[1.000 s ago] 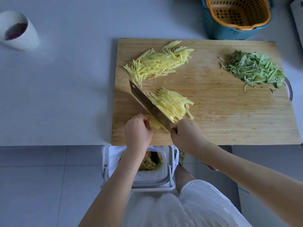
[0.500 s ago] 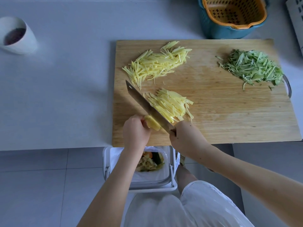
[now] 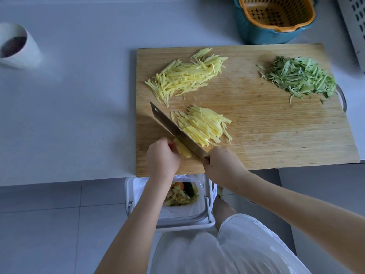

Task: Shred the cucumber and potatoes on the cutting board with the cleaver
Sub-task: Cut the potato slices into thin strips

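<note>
Wood-grained and honey-coloured, the cutting board lies flat on a pale grey-white countertop, with its near edge close to the counter's front edge. A metal handle sticks out from the board's right end.

Your left hand has its fingers curled down over a small potato piece, pinning it to the board near the front-left corner. Your right hand is wrapped tightly around the handle of the cleaver; the handle itself is hidden inside your fist. The blade runs diagonally away to the far left and stands against the potato piece, between it and the nearer potato shreds. A second heap, the farther potato shreds, lies toward the board's back-left. The cucumber shreds sit in a green mound at the back-right, well apart from both yellow heaps.

Behind the board stands a teal tub holding an orange perforated basket. A white slotted rack cuts into the top-right corner. Far off to the left on the counter is a white cup with something dark inside.

Below the counter edge, a white bin lined with a bag holds vegetable peelings, and it stands on grey floor tiles.
</note>
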{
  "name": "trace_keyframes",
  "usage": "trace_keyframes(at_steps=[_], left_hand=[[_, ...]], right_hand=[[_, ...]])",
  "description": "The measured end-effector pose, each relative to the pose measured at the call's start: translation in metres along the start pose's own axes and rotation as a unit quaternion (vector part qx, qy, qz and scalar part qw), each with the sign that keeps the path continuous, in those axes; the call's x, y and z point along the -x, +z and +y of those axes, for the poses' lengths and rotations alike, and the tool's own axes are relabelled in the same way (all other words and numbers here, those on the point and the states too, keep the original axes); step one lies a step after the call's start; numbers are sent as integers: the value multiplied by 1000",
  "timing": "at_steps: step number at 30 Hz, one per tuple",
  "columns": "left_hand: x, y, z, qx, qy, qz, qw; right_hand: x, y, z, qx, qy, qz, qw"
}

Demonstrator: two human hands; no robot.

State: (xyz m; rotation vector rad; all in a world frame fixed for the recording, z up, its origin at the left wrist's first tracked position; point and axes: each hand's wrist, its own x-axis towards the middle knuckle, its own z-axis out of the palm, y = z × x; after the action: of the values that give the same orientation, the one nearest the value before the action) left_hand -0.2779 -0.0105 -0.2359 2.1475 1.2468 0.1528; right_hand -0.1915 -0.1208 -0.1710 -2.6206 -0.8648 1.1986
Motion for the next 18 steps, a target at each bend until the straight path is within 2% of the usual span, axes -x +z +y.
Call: trace_keyframes(at_steps=[18], left_hand=[[0, 3, -6, -8, 25, 11, 1000]], right_hand=[[6, 10, -5, -15, 11, 14, 1000]])
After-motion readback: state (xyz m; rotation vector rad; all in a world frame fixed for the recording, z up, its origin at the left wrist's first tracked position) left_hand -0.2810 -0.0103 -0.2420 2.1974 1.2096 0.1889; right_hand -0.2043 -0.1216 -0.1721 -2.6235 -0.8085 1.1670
